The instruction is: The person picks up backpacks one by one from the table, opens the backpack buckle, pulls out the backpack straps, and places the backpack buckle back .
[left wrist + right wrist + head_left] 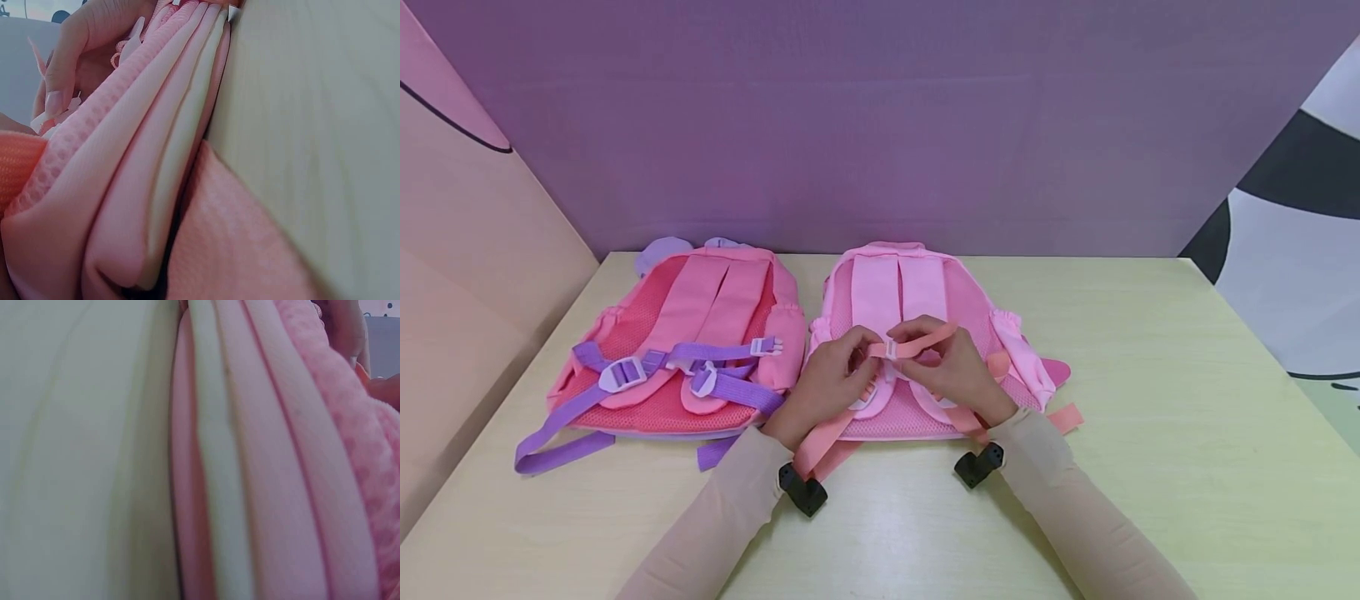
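Note:
A light pink backpack (925, 287) lies with its strap side up in the middle of the table. Above its shoulder straps, both hands hold an orange strap (934, 337) with a small white buckle (891, 349) between them. The left hand (837, 373) pinches the strap at the buckle's left side. From the right, the right hand (955, 371) pinches the strap by the buckle, and its loose end points up to the right. In the left wrist view, the backpack's mesh edge (81, 125) hides part of the fingers. The right wrist view shows mostly the bag's layered side (269, 450).
To the left lies a coral pink backpack (692, 292) with purple straps (568, 412) and white buckles, its right side against the light pink one. The pale wooden table (1150, 400) ends at a purple back panel (887, 133). Orange strap ends hang past the bag's lower edge.

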Available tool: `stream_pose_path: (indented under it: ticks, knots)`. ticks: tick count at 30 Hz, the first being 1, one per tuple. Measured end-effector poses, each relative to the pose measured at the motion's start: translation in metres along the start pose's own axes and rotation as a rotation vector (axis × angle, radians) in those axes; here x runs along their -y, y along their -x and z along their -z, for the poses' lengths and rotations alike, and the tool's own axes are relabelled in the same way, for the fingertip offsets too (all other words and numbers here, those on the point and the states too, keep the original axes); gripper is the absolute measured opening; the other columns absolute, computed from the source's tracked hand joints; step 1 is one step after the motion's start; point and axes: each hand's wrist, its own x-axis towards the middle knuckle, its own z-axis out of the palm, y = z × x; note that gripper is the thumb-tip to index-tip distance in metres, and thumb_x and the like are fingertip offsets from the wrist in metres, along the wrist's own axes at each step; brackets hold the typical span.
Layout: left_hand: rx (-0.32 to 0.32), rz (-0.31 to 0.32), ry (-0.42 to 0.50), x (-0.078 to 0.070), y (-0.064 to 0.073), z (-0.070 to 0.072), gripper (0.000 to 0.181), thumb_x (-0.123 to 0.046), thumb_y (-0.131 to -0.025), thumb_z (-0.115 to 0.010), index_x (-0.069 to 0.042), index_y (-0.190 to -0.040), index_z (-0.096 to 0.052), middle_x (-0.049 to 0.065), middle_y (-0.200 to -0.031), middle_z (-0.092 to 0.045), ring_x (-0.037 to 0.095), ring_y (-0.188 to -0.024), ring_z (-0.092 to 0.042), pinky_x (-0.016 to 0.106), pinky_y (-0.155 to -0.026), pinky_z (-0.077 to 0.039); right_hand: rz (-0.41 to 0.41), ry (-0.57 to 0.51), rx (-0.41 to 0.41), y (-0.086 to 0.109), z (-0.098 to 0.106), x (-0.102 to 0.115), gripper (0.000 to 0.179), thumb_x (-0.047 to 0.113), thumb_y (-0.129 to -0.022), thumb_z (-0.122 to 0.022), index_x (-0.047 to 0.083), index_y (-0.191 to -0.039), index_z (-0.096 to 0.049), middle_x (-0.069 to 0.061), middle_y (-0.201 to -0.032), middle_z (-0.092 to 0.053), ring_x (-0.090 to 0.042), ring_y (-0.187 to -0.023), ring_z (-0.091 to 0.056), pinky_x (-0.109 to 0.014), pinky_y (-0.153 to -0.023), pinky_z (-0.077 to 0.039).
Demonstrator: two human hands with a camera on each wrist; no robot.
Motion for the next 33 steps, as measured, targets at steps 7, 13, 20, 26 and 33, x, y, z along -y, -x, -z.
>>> stream_pose_path:
  ticks: [7,13,20,26,33]
  knots:
    - [-0.012,-0.012,0.017,0.0017,-0.0008,-0.0005,0.013,-0.010,-0.090,-0.057,-0.008,-0.103,-0.056,0.002,-0.070,-0.052,0.011,-0.061,-0.044,0.021,-0.057,-0.036,0.098,0.027,0.002,-0.0009,-0.0002,-0.0007,0.027,-0.003,-0.078,-0.073,0.000,-0.104,-0.067,-0.014,-0.097,-0.067,-0.008,-0.089,-0.055,-0.017,-0.077,-0.046]
    - [0.011,0.003,0.020,0.0014,-0.0003,0.0004,0.018,-0.015,-0.089,-0.062,-0.009,-0.104,-0.054,0.002,-0.072,-0.050,0.012,-0.065,-0.046,0.021,-0.060,-0.037,0.110,0.053,0.001,-0.0011,0.0001,-0.0022,0.028,-0.002,-0.077,-0.075,0.000,-0.104,-0.067,-0.013,-0.097,-0.068,-0.008,-0.089,-0.056,-0.016,-0.078,-0.046]
    - [0.025,0.007,-0.004,0.0016,-0.0002,0.0004,0.029,-0.026,-0.090,-0.066,-0.012,-0.114,-0.058,0.001,-0.073,-0.050,0.013,-0.070,-0.047,0.022,-0.062,-0.038,0.100,0.014,0.016,-0.0007,0.0005,-0.0027,0.030,-0.003,-0.078,-0.074,-0.001,-0.107,-0.066,-0.014,-0.101,-0.067,-0.009,-0.093,-0.057,-0.017,-0.083,-0.047]
    - [0.009,-0.032,-0.018,0.0033,-0.0004,-0.0002,0.024,-0.026,-0.090,-0.065,-0.012,-0.110,-0.059,-0.001,-0.070,-0.048,0.012,-0.068,-0.047,0.022,-0.061,-0.038,0.111,0.007,0.023,-0.0010,0.0001,-0.0029,0.029,-0.003,-0.077,-0.073,-0.001,-0.105,-0.066,-0.013,-0.099,-0.067,-0.010,-0.091,-0.056,-0.018,-0.081,-0.047]
    - [-0.006,-0.061,-0.017,0.0015,0.0004,0.0015,0.020,-0.022,-0.091,-0.063,-0.010,-0.107,-0.057,0.000,-0.070,-0.051,0.011,-0.065,-0.045,0.022,-0.062,-0.036,0.102,-0.007,0.028,-0.0007,-0.0001,-0.0030,0.027,-0.006,-0.078,-0.072,-0.002,-0.104,-0.066,-0.015,-0.097,-0.066,-0.009,-0.088,-0.055,-0.019,-0.076,-0.050]
